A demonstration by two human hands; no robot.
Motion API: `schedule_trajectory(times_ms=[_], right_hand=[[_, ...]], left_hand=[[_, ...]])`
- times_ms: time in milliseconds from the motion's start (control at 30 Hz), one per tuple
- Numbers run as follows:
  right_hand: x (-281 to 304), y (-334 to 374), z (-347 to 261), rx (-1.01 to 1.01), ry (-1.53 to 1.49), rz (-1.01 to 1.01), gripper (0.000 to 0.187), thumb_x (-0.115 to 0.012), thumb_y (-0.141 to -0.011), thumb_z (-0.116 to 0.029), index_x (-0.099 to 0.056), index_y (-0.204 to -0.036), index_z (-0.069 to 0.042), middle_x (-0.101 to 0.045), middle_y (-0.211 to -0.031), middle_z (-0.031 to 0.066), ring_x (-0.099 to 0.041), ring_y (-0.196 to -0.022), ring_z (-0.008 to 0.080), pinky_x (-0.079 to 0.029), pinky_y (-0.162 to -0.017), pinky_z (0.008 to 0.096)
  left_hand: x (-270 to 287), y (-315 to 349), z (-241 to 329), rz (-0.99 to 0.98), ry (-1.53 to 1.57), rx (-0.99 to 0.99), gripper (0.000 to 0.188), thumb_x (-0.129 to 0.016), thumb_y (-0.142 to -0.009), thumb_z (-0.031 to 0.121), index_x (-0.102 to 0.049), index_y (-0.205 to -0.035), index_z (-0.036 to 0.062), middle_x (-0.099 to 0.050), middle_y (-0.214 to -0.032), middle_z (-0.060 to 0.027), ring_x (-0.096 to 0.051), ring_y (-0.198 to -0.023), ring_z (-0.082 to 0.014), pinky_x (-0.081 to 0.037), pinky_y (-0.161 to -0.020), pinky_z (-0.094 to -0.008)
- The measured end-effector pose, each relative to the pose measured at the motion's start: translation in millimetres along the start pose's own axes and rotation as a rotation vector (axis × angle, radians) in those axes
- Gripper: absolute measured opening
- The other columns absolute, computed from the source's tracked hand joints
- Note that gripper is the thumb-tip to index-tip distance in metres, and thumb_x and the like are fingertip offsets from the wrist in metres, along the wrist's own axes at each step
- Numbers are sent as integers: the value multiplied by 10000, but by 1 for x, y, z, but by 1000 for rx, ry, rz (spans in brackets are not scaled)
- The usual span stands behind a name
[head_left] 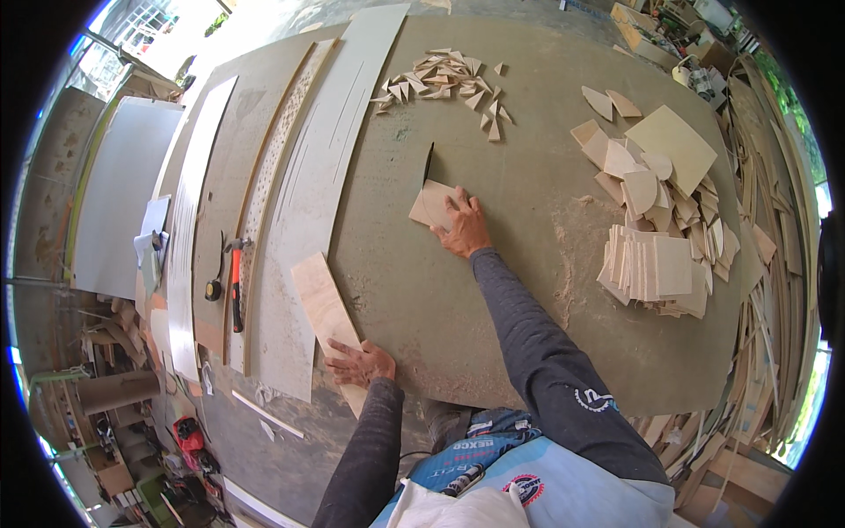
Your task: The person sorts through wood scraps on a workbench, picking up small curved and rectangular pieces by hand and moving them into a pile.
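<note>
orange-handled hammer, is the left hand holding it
No, the left hand rests on a wooden board, while the hammer lies apart beside a tape measure.

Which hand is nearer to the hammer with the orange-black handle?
Left. The left hand is right of the hammer, on a pale rectangular wooden board; the right hand is farther right.

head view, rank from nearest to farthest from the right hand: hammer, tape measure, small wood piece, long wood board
1. Small wood piece: under the fingers of the right hand, touching.
2. Long wood board: to the left, under the left hand.
3. Hammer: farther left.
4. Tape measure: just left of the hammer.
</note>
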State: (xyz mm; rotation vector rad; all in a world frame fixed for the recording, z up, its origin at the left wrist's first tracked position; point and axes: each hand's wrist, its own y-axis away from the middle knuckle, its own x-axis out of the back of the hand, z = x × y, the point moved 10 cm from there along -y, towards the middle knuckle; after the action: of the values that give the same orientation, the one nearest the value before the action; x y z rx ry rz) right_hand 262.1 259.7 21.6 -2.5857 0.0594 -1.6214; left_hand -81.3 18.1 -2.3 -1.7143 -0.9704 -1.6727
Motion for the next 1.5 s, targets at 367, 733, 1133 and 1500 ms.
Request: schedule_trajectory(times_ms=[367,733,1133,1500], right_hand=[[2,0,2,-4,-43,62,762,-773,-837,-406,-556,-1421,33,-402,-1537,306,-464,-1249,441,-389,-1133,455],[0,5,-1,1,-95,-41,748,-776,-839,-404,-570,-1406,36,-403,-1539,311,-458,-1280,445,-366,-1147,468],[-2,-1,0,-53,-94,0,756,-777,-845,-406,-562,-1423,31,-399,-1534,306,-437,-1319,458,-347,-1170,479],[1,5,-2,-17,-107,-2,743,-795,-823,-383,-585,-1390,49,-400,-1537,286,-463,-1263,423,-389,-1131,459]], left_hand=[[5,1,2,-20,11,-4,905,-577,-977,397,-21,-1656,178,-137,-1634,-296,-173,-1521,-453,-130,-1208,-644],[-1,0,-1,-21,-2,-2,914,-553,-984,412,20,-1652,169,-120,-1639,-309,-157,-1530,-454,-121,-1213,-646],[1,0,0,-20,-19,-6,896,-545,-980,401,-6,-1652,154,-126,-1624,-296,-160,-1520,-445,-126,-1206,-647],[2,0,1,-21,-4,-8,913,-560,-973,391,2,-1651,148,-110,-1628,-302,-141,-1528,-449,-113,-1207,-651]])
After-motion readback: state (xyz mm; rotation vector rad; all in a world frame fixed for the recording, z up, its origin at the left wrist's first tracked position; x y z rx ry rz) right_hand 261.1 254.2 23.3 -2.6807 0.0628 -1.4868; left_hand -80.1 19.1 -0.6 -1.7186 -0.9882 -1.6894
